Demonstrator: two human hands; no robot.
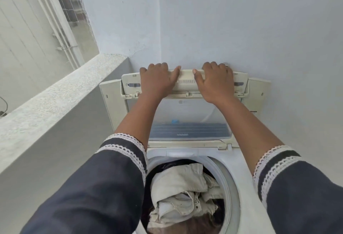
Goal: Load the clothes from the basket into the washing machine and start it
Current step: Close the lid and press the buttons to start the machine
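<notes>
**Gripping the raised lid with the drum already full**

Reaching forward, both hands sit on the top edge of the folded-up lid (185, 81) of the washing machine (246, 168), which stands upright against the pale wall (222, 20). The left hand (157, 79) lies over the left half of that edge, fingers curled across the top and thumb stretched along the front. The right hand (215, 80) mirrors it on the right half, fingers hooked over the rim, thumb pointing inward. Both have hold of the lid and nothing else.

The clothes (181, 193) are already in the drum (220, 163): a heap of cream fabric with darker pieces beneath and around it, filling the opening nearly to its ring. The basket is not in view.

The likely step is pulling the lid down to close it. Risks from here:

- The pile rides high, so a fold of cream cloth could catch under the lid and keep it from seating, which may stop the machine starting.
- The lid is hinged in two panels; pulling unevenly with one hand could twist it or let it drop sharply.
- Fingers wrapped over the edge could be pinched at the fold as the panels straighten.
- The loose dark sleeves (104, 178) hang close to the opening and might get trapped.
</notes>
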